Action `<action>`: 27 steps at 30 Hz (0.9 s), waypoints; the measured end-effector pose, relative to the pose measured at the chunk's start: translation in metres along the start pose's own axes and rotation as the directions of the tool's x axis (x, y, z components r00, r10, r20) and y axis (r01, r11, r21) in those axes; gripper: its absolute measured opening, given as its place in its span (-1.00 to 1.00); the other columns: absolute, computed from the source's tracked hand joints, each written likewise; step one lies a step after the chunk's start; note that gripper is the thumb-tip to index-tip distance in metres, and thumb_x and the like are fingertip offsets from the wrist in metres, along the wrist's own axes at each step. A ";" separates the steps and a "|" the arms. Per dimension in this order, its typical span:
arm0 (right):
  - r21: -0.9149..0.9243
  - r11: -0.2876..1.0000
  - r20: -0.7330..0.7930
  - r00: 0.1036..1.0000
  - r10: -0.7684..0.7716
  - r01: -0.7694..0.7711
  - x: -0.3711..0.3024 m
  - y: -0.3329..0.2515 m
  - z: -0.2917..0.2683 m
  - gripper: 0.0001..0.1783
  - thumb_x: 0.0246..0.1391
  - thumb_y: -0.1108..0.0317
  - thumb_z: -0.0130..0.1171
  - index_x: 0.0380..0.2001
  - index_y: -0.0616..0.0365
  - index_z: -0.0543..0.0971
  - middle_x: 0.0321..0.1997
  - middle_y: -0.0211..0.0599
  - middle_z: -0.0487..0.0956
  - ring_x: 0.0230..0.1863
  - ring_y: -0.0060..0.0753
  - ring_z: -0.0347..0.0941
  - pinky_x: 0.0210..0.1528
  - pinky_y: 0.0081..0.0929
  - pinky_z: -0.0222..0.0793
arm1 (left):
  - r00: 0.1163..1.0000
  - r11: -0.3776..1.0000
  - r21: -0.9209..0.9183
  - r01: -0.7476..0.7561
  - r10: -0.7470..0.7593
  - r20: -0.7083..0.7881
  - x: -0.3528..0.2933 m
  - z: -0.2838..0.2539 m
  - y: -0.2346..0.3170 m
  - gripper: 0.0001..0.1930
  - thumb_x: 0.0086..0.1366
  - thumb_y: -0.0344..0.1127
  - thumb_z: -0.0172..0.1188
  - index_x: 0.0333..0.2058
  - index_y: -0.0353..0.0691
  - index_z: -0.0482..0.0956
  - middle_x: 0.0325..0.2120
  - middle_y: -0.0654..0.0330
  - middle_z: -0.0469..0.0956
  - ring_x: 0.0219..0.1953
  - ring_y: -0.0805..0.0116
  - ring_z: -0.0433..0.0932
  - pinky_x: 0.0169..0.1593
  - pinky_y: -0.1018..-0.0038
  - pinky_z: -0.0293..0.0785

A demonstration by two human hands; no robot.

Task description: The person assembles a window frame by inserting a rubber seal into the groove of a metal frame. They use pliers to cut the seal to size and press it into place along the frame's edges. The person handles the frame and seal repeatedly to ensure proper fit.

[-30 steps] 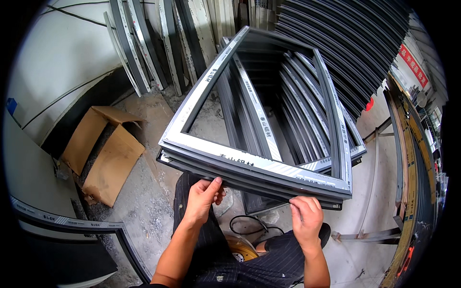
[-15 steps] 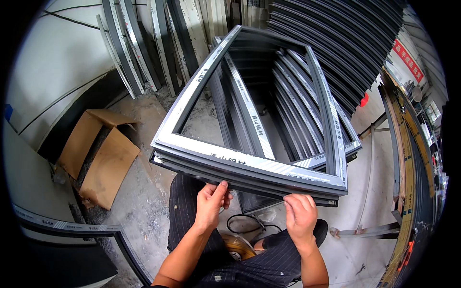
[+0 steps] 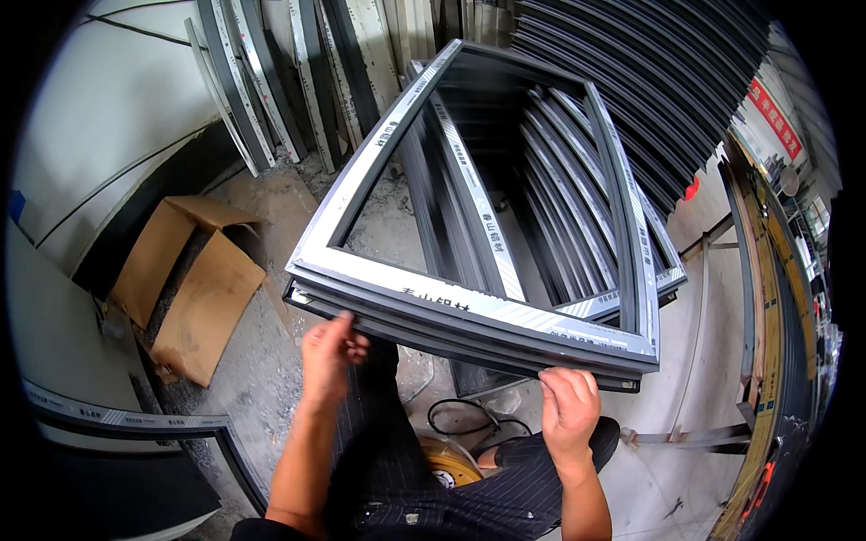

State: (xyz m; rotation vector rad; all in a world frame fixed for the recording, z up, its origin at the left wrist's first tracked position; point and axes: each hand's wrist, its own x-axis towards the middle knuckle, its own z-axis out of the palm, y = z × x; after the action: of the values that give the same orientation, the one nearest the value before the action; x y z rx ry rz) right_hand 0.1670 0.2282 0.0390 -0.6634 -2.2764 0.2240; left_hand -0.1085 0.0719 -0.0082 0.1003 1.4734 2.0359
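Note:
A dark metal window frame [image 3: 532,317] with white protective film on its face lies tilted before me on top of other frames. My left hand [image 3: 329,356] is at the near side of the frame, close to its left corner, fingers curled and thumb tip against the dark edge. Near the right end of that same side, my right hand [image 3: 570,410] has its fingers bent in a pinch at the lower edge. Whatever thin thing either hand may grip is hidden by the fingers. Between the hands runs the frame's dark grooved side.
Further frames [image 3: 483,212] stand stacked beneath and behind. An open cardboard box [image 3: 206,307] lies on the floor at left. Long profiles [image 3: 271,81] lean on the far wall. A yellow reel [image 3: 451,464] and a black cable [image 3: 451,403] are between my legs. Racks [image 3: 767,316] hold material at right.
My left hand has slid left along the near side, from near its middle toward the left corner. The right hand stays near the right end. The view has shifted slightly.

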 end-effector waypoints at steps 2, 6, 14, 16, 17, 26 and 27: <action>0.004 1.000 -0.013 1.000 -0.004 0.004 -0.001 0.002 0.001 -0.71 -0.29 0.63 0.24 -0.37 0.15 0.61 -0.34 -0.32 0.58 -0.32 -0.17 0.46 -0.25 -0.33 0.40 | 1.000 1.000 -0.008 -0.003 0.003 0.013 0.014 -0.020 0.010 -0.71 0.28 -0.12 0.19 -0.57 -0.12 0.46 -0.65 0.19 0.56 -0.67 0.52 0.46 -0.58 0.63 0.33; 0.010 1.000 -0.026 1.000 -0.004 0.004 -0.004 0.005 0.001 -0.70 -0.30 0.64 0.23 -0.37 0.15 0.61 -0.31 -0.31 0.57 -0.30 -0.17 0.46 -0.24 -0.32 0.40 | 1.000 0.999 -0.042 -0.027 0.027 -0.012 0.013 -0.016 0.013 -0.70 0.32 -0.08 0.14 -0.51 -0.13 0.45 -0.64 0.26 0.51 -0.64 0.54 0.42 -0.57 0.65 0.30; -0.022 1.000 -0.036 0.999 -0.007 0.006 -0.003 -0.001 -0.003 -0.72 -0.24 0.61 0.26 -0.35 0.15 0.61 -0.29 -0.31 0.55 -0.27 -0.17 0.45 -0.23 -0.33 0.41 | 0.878 0.967 0.125 0.223 -0.254 0.405 -0.045 0.075 -0.040 -0.54 0.31 -0.01 0.16 -0.39 -0.42 0.58 -0.62 0.21 0.52 -0.60 0.58 0.37 -0.51 0.65 0.28; -0.016 1.000 -0.036 0.999 -0.009 0.008 -0.003 0.001 -0.001 -0.73 -0.23 0.60 0.27 -0.34 0.14 0.61 -0.29 -0.31 0.55 -0.26 -0.17 0.44 -0.24 -0.35 0.42 | 0.884 0.980 0.113 0.165 -0.198 0.424 -0.044 0.078 -0.043 -0.58 0.33 -0.07 0.15 -0.48 -0.39 0.59 -0.64 0.21 0.52 -0.62 0.58 0.35 -0.53 0.63 0.25; -0.018 1.000 -0.040 0.999 -0.010 0.009 -0.003 0.000 -0.001 -0.72 -0.23 0.60 0.28 -0.34 0.14 0.61 -0.29 -0.31 0.54 -0.26 -0.17 0.44 -0.23 -0.34 0.42 | 0.888 0.980 0.105 0.167 -0.196 0.417 -0.044 0.077 -0.044 -0.58 0.33 -0.08 0.15 -0.48 -0.39 0.59 -0.64 0.21 0.52 -0.62 0.58 0.35 -0.53 0.63 0.25; -0.063 0.998 -0.088 0.996 0.003 -0.009 -0.009 -0.001 0.004 -0.70 -0.24 0.62 0.31 -0.33 0.12 0.62 -0.28 -0.29 0.49 -0.23 -0.16 0.39 -0.20 -0.34 0.36 | 0.855 0.951 0.153 0.269 -0.308 0.417 -0.062 0.104 -0.055 -0.53 0.28 0.03 0.18 -0.44 -0.38 0.60 -0.63 0.25 0.51 -0.63 0.58 0.34 -0.52 0.63 0.25; -0.062 0.998 -0.085 0.996 0.007 -0.012 -0.009 -0.001 0.004 -0.69 -0.25 0.62 0.31 -0.33 0.11 0.62 -0.28 -0.29 0.48 -0.23 -0.16 0.39 -0.20 -0.35 0.35 | 0.857 0.959 0.162 0.232 -0.281 0.432 -0.062 0.107 -0.057 -0.54 0.29 0.02 0.18 -0.45 -0.38 0.60 -0.64 0.25 0.51 -0.64 0.58 0.34 -0.53 0.63 0.24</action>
State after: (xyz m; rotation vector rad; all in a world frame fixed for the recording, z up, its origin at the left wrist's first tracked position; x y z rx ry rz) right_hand 0.1692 0.2232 0.0309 -0.7026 -2.2073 0.1272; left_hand 0.0095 0.1401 -0.0005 0.3752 1.2193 1.5829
